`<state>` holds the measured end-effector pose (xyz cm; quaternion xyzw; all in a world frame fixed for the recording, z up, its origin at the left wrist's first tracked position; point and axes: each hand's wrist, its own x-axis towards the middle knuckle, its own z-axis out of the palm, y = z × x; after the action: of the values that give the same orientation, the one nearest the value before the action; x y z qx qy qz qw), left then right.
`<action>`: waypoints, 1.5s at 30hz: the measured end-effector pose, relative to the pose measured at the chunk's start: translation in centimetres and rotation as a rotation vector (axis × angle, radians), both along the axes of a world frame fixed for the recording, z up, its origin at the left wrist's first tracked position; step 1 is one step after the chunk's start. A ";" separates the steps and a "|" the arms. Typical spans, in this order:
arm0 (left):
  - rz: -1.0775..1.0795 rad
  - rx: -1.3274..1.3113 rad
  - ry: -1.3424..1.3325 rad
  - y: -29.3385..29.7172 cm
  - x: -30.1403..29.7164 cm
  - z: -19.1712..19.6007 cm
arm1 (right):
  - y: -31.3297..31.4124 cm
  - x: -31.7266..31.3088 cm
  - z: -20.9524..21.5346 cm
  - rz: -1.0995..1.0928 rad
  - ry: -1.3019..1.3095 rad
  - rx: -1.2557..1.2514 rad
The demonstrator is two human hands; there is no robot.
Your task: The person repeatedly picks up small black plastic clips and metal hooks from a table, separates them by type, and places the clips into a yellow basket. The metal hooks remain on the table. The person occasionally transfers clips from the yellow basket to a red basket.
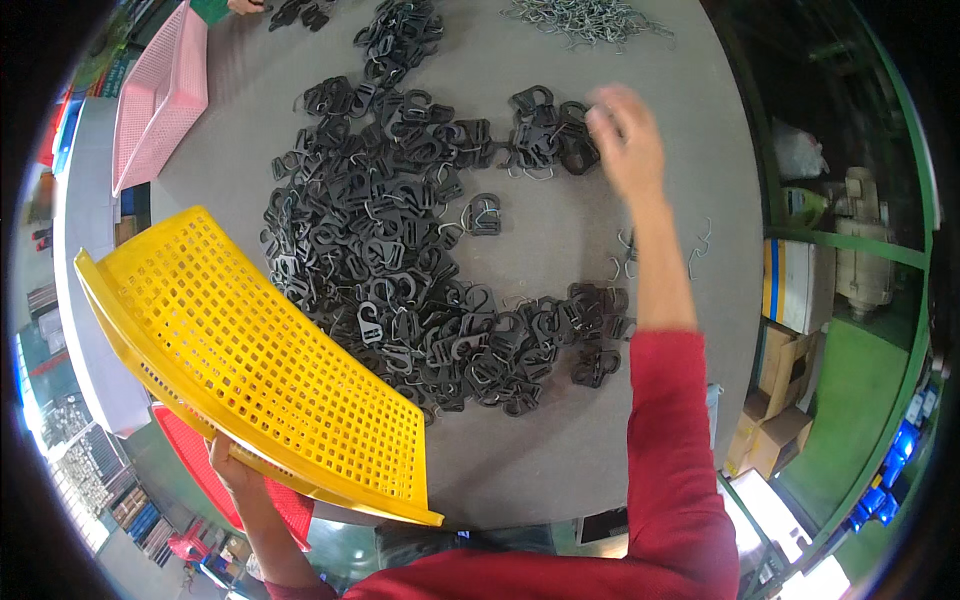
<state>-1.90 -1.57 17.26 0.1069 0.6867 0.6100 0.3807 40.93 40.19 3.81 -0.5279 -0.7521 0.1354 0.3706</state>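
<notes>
My left hand grips the lower rim of a yellow perforated plastic basket, tilted on its side at the left of the table. A large heap of black plastic hook buckles, many with thin metal wires, spreads beside the basket. My right hand reaches over the far right of the table, slightly blurred, with fingers apart and nothing visible in them. Just left of its fingertips is a small cluster of black hook buckles. One lone buckle lies between that cluster and the heap.
A pile of bent metal wires sits at the far edge of the grey table. Beyond the yellow basket stands a pink basket. Part of a red basket shows under the yellow one. Another person's hand appears at the top left.
</notes>
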 end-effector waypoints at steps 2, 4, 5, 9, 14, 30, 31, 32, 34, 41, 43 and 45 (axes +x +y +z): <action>0.001 0.025 -0.002 0.3 -0.2 -0.3 | 4.1 3.1 -3.3 -0.169 -0.052 0.000; -0.078 0.056 -0.061 -0.3 -0.9 -0.7 | 5.4 1.5 -4.3 -0.058 -0.302 0.062; -0.104 0.074 -0.103 -1.1 -1.2 -0.9 | 4.9 -0.3 -3.9 0.068 -0.337 0.054; -0.063 0.071 -0.106 -3.2 -1.1 -2.3 | -1.2 -7.1 -1.3 0.486 -0.253 -0.054; -0.095 0.129 -0.134 -1.2 1.1 -1.1 | -13.1 -10.4 -1.1 0.733 0.190 -0.148; -0.020 0.150 0.108 -8.4 -6.0 5.1 | -18.4 5.7 -2.7 0.183 -0.196 -0.084; -0.009 0.148 0.105 -7.7 -7.7 4.6 | -20.1 4.0 -2.6 0.197 -0.198 -0.098; -0.019 0.144 0.105 -7.3 -8.7 4.6 | -21.8 2.3 -2.6 0.223 -0.187 -0.114; -0.189 0.155 0.084 -6.8 -10.9 6.3 | -24.9 -1.0 -3.0 0.247 -0.104 -0.105; -0.424 0.304 0.023 -7.0 -9.9 8.6 | -36.0 -8.7 -2.0 0.278 0.145 -0.229; -0.464 0.336 0.035 -8.6 -8.4 8.7 | -38.9 -10.6 -2.2 0.327 0.171 -0.229; -0.444 0.332 0.078 -10.5 -7.4 8.7 | -42.0 -11.7 -1.9 0.399 0.198 -0.289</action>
<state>-9.26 -12.02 25.98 0.3390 0.5514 0.6113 0.4553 29.25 -1.83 1.90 -0.4008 -0.7742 0.3628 0.3293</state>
